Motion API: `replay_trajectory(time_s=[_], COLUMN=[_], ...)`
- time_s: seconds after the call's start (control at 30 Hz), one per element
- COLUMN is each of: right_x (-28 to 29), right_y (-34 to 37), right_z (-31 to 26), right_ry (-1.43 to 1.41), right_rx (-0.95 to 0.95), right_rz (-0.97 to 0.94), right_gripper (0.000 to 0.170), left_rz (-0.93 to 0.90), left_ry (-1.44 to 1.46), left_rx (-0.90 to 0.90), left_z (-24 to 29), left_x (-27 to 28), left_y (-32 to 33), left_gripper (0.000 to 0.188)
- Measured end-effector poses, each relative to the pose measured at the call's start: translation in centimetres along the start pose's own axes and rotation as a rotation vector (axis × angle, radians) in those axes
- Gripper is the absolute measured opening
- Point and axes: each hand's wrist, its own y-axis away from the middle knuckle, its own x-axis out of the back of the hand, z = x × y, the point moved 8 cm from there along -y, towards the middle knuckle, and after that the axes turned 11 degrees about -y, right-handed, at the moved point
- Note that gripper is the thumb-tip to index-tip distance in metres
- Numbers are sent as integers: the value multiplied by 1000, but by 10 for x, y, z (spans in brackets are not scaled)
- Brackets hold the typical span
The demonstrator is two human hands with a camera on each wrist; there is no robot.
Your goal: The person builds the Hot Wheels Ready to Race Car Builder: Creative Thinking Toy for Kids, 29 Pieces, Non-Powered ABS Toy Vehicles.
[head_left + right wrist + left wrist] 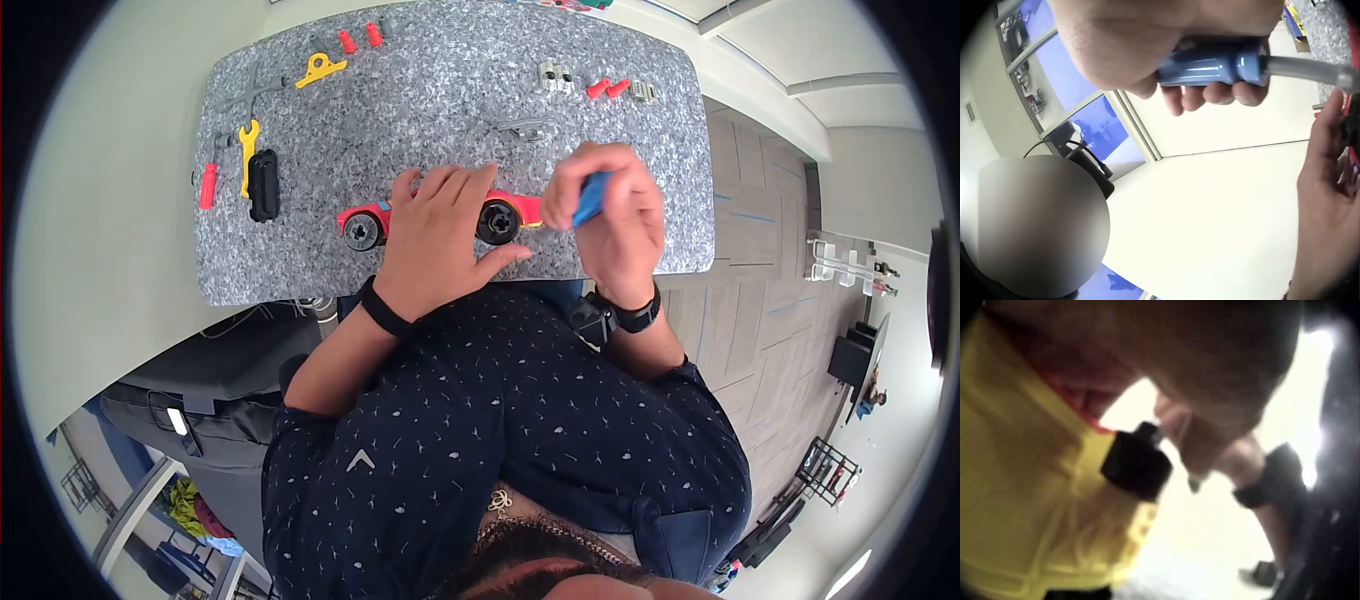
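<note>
Red toy car: We have it on its side on the desk [420, 100], under the left hand. Its long axis runs left to right.
Left hand [432, 225]: It grips the red toy car [524, 208], fingers over the far edge, thumb stretched along the near side.
Right hand [622, 232]: It is closed round the blue-handled screwdriver [593, 196], just beyond the car's right end and nearer to that end.
Screwdriver shaft [1300, 67]: It points leftward, at the car; we cannot tell whether its tip touches.
Our count: One car, two wheels [498, 222] showing; one blue-handled screwdriver; one yellow wrench [249, 150]; one yellow bracket [319, 70]; one black tray [264, 187]; one red-handled tool [208, 186]; four small red pieces [346, 42], two far left, two far right; three grey blocks [547, 78].
</note>
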Motion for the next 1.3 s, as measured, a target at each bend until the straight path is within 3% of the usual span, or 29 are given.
replay_trajectory(time_s=[0.13,0.23,0.27,0.4,0.57,0.7,0.87,1.0,1.07,1.17,1.3], right_x=[-23,-27,-28,-46,-51,-53,-58,-58,-55,-50,-42], right_y=[-11,-10,-10,-9,-8,-9,-12,-11,-12,-8,-5], right_z=[-5,11,10,-2,-10,-16,-15,-13,-16,-8,-6], right_ry=[-156,16,117,353,462,636,730,795,637,362,468], right_rx=[169,97,154,183,244,315,345,303,315,236,171], right_rz=[-155,-178,-196,-303,-327,-329,-343,-305,-272,-180,-322], right_gripper=[42,41,41,46,38,29,36,36,36,31,28], left_rz=[31,9,-1,66,127,90,164,140,196,196,220], left_ry=[-8,-18,-20,45,191,216,123,331,519,507,537], left_rx=[-32,-45,-47,-32,5,30,0,51,48,-10,-56], left_z=[1,0,0,-1,-1,-5,-7,-16,-17,-16,-16], left_x=[-4,-6,-6,-2,5,0,-3,-10,-7,-4,4], left_y=[-3,-2,-1,-2,-7,-5,-2,2,3,2,0], left_gripper=[85,89,92,79,60,56,49,37,29,23,23])
